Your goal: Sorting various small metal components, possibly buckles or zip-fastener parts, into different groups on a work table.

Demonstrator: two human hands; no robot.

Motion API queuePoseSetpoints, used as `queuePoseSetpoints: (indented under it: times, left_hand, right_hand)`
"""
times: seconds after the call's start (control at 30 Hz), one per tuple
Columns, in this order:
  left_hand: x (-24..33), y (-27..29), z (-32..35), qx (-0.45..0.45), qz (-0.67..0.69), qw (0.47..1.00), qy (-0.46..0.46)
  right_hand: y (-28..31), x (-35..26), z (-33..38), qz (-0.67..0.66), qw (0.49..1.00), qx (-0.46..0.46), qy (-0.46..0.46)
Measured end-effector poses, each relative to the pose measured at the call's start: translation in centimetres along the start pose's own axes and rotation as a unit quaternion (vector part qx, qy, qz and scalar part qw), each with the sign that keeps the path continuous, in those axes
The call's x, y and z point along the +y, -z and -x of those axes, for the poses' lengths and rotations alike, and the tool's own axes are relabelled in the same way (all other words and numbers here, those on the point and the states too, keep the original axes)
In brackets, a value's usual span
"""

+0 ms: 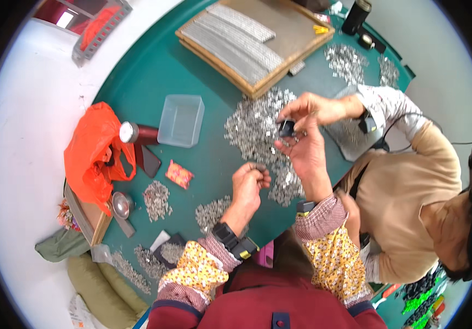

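My left hand (248, 189) is closed in a pinch over the table, beside the large heap of small silver metal pieces (249, 129). What its fingers hold, if anything, cannot be made out. Farther right, my right hand (310, 156) is turned palm up with its fingers apart, at the edge of the same heap. Just above that palm is a small black object (287, 129), at the fingertips of a co-worker's hand (321, 108) reaching in from the right. Whether my right fingers touch it is unclear.
The green table (208, 159) bears a wooden-framed tray (296, 52) with rows of metal strips, a clear plastic box (181, 120), a red bag (96, 153), a flask (140, 133), a phone (149, 162) and smaller metal heaps (157, 201). A co-worker (411, 186) sits close at right.
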State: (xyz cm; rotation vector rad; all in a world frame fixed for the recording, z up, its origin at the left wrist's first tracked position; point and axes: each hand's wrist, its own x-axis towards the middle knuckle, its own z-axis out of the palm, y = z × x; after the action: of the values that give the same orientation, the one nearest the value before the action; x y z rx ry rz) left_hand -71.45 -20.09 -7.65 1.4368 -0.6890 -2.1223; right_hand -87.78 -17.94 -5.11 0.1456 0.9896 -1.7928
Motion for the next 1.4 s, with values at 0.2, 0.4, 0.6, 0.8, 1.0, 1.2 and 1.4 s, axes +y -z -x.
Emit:
queuePoseSetpoints:
  times: [0.2,0.4,0.6,0.8,1.0,1.2,1.4]
  left_hand:
    - [-1.0,-0.2,-1.1,0.009,0.006,1.0,0.014]
    - [-0.9,-2.0,-3.3,-0.036,0.064,0.997,0.023]
    - [-2.5,-2.5,-6.7,-0.072,0.142,0.986,0.05]
    - [-5.1,-7.5,-9.6,-0.168,0.162,0.965,0.118]
    - [-4.7,-8.5,-9.9,-0.144,0.175,0.97,0.087]
    - [-5.5,-10.4,-9.8,-0.152,0.186,0.966,0.096]
    - [-6.2,-10.9,-9.9,-0.168,0.189,0.962,0.101]
  right_hand:
    - [-0.3,-0.1,-1.8,-0.034,0.999,-0.036,0.013]
    - [1.3,-2.1,3.9,0.005,0.998,-0.056,-0.008]
    - [5.8,-0.8,9.2,0.092,0.986,-0.013,-0.135]
    - [9.3,-1.6,16.9,0.194,0.963,-0.002,-0.187]
    - [8.9,-1.4,16.8,0.409,0.903,-0.097,-0.087]
    - [8.2,-3.3,16.9,0.488,0.866,-0.107,0.002]
    - [8.8,-3.4,16.6,0.465,0.876,-0.121,0.033]
